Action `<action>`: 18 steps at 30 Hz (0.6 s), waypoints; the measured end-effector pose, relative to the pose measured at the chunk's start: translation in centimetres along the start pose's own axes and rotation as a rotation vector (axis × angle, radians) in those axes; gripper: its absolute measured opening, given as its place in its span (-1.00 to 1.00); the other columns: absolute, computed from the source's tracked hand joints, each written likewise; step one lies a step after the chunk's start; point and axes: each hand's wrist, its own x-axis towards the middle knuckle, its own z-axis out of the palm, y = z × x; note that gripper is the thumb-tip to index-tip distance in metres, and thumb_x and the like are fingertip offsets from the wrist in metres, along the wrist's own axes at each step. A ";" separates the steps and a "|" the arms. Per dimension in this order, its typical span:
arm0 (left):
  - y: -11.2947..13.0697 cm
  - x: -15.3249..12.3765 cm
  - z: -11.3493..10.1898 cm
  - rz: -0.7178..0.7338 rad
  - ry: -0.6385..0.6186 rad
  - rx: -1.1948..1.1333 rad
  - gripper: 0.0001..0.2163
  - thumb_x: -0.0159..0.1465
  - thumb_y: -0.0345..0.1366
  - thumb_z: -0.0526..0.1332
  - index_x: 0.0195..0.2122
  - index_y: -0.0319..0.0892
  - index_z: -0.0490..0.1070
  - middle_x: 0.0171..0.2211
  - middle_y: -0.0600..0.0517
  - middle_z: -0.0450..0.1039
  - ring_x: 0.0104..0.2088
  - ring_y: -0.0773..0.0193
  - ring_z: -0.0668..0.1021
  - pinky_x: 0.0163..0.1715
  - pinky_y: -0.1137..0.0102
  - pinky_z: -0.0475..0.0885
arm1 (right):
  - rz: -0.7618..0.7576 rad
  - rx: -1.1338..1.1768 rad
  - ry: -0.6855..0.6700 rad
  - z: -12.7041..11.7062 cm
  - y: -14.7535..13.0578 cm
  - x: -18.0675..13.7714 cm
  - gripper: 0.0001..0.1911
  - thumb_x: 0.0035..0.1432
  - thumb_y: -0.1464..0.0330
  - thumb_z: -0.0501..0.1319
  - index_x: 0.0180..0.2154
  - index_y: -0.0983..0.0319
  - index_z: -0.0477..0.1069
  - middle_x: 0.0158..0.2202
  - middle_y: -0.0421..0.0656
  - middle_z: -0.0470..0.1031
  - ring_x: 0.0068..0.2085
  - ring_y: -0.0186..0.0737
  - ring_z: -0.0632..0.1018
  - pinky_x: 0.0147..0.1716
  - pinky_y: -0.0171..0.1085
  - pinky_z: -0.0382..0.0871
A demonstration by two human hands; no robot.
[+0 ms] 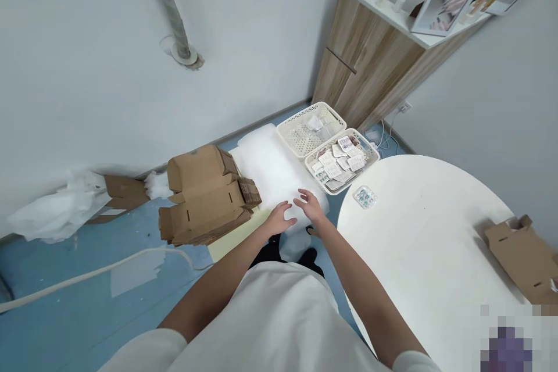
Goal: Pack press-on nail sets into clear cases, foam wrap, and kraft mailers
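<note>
Both my hands reach down to a stack of white foam sheets [270,165] lying on the blue floor. My left hand [279,218] rests on the near end of the stack with its fingers curled on the foam. My right hand [310,204] lies beside it, fingers spread flat on the top sheet. A pile of flat brown cardboard boxes [204,197] sits just left of the foam. Right of the foam stand two cream baskets: the far basket [310,128] is almost bare, the near basket [342,161] holds several small packets.
A white round table [436,244] fills the right side, with a small clear case [365,196] near its left edge and a flat brown box [523,258] at its right. A wooden cabinet [370,64] stands in the corner. Crumpled white wrapping [56,212] lies at the left wall.
</note>
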 end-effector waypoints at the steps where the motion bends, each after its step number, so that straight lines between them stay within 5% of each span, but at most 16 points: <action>1: 0.1 0.7 -0.1 0.000 -0.023 -0.027 -0.52 -0.10 -0.25 0.33 -0.11 -0.18 0.35 0.13 -0.15 0.14 0.15 0.00 0.18 0.13 0.19 0.02 | 0.006 0.001 0.016 0.4 -0.4 0.9 -0.48 -0.14 0.23 0.24 -0.06 0.12 0.29 0.10 -0.10 0.21 0.10 -0.09 0.26 -0.02 -0.15 0.22; 8: -0.8 3.2 -0.9 -0.130 -0.138 -0.091 -0.44 -0.11 -0.21 0.33 -0.04 -0.18 0.30 0.20 -0.17 -0.01 0.20 -0.01 0.08 0.13 0.19 0.01 | 0.023 -0.049 0.138 1.7 -1.4 6.6 -0.42 -0.16 0.23 0.25 -0.02 0.10 0.27 0.19 -0.13 0.02 0.12 -0.07 0.23 0.02 -0.14 0.20; 14: -2.3 3.4 -0.8 -0.147 -0.136 -0.150 -0.46 -0.10 -0.24 0.32 -0.04 -0.16 0.29 0.20 -0.14 0.01 0.21 0.04 0.07 0.14 0.20 0.00 | 0.027 -0.099 0.177 1.9 -1.6 8.3 -0.42 -0.16 0.27 0.25 -0.01 0.16 0.28 0.11 -0.07 0.20 0.10 -0.06 0.25 0.02 -0.12 0.19; 18: -2.2 3.2 -0.3 -0.162 -0.100 -0.199 -0.47 -0.07 -0.26 0.30 -0.03 -0.16 0.27 0.20 -0.12 0.02 0.22 0.07 0.04 0.15 0.22 -0.03 | -0.139 -0.145 0.151 2.3 -2.1 7.6 -0.56 -0.10 0.27 0.21 -0.09 0.18 0.35 -0.01 -0.08 0.32 -0.04 -0.16 0.38 -0.03 -0.14 0.25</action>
